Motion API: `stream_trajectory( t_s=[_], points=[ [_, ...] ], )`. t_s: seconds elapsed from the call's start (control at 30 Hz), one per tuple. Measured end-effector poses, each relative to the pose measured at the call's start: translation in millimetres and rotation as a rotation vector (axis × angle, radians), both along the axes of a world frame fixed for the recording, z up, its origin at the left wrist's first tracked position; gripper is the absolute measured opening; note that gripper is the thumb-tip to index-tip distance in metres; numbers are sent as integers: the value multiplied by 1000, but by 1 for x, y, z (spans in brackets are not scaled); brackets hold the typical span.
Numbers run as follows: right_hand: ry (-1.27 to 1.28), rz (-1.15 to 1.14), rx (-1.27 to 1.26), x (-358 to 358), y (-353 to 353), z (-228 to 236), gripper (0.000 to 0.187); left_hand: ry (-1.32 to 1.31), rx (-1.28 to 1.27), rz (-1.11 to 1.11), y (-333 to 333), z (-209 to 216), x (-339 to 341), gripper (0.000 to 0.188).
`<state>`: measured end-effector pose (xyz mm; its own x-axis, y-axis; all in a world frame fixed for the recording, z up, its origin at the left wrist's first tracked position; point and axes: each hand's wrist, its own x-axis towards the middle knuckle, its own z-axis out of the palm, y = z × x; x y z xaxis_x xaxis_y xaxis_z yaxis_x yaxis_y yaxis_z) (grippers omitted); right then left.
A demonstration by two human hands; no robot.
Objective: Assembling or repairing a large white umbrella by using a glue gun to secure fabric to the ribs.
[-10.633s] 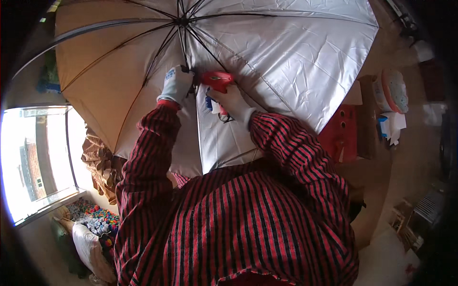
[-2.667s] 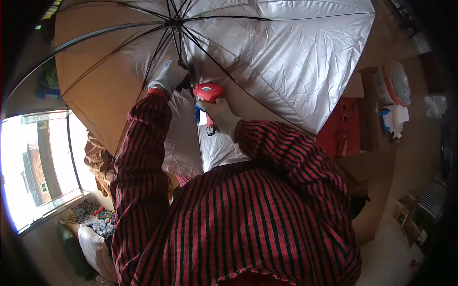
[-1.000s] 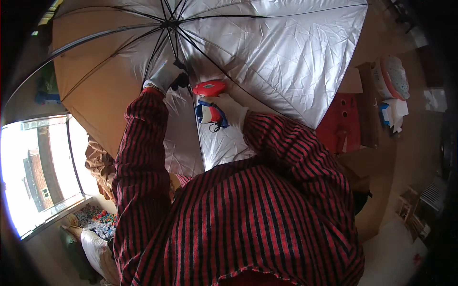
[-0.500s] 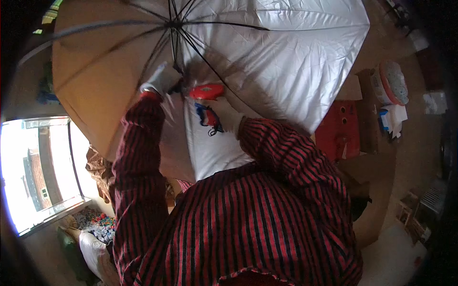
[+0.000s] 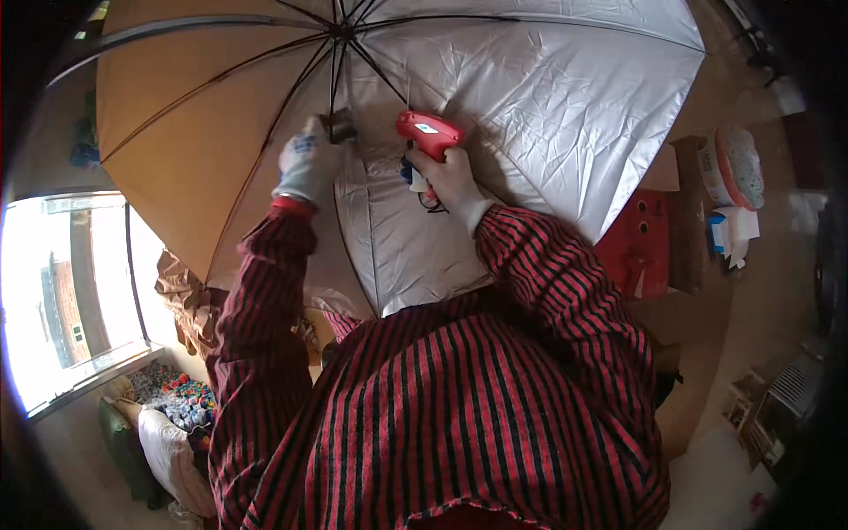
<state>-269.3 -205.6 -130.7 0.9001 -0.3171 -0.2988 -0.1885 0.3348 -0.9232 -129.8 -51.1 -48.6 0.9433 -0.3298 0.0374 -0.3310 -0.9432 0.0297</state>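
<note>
An open umbrella (image 5: 530, 106) with a silvery inside and thin black ribs spreads before me, its hub at the top of the view. My left hand (image 5: 309, 165), in a pale knitted glove, is closed round the umbrella's black handle (image 5: 340, 125) below the hub. To the right, my gloved right hand (image 5: 452, 179) grips a red tagging gun (image 5: 430, 131), tilted with its body in front of the silvery cloth. Something dark blue and a black loop show beside the gun's grip. Part of the handle is hidden behind my left fingers.
Right of the umbrella stand a red box (image 5: 632, 243) with round holes and a white-and-red tub (image 5: 733, 168). A blue-and-white carton (image 5: 733, 234) sits below the tub. At the lower left, a white sack (image 5: 168, 455) and a colourful pile (image 5: 177, 397) lie under a bright window.
My right hand has moved up and to the right with the tagging gun, whose body has turned. My left hand sits slightly lower, still on the handle. The umbrella hub has shifted slightly up and right.
</note>
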Motion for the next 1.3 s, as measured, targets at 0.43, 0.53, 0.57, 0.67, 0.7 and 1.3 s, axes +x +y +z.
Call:
stream_trajectory(
  t_s=[0.43, 0.53, 0.57, 0.67, 0.7, 1.3],
  points=[
    [8, -31, 116, 0, 35, -27, 28, 404, -145, -291, -12, -66, 49, 18],
    [51, -95, 198, 6, 61, -28, 27, 153, 27, -420, 20, -114, 79, 15],
    [72, -132, 238, 7, 69, -27, 27, 27, 115, -486, 28, -126, 88, 14],
    [112, -144, 214, 9, 85, -27, 27, 117, 81, -442, 37, -151, 110, 13],
    [134, -159, 201, 8, 85, -27, 27, 164, 63, -430, 32, -154, 113, 13],
    [5, 105, 801, -5, 53, -50, 27, 696, -388, -519, -4, -66, 78, 14]
  ],
)
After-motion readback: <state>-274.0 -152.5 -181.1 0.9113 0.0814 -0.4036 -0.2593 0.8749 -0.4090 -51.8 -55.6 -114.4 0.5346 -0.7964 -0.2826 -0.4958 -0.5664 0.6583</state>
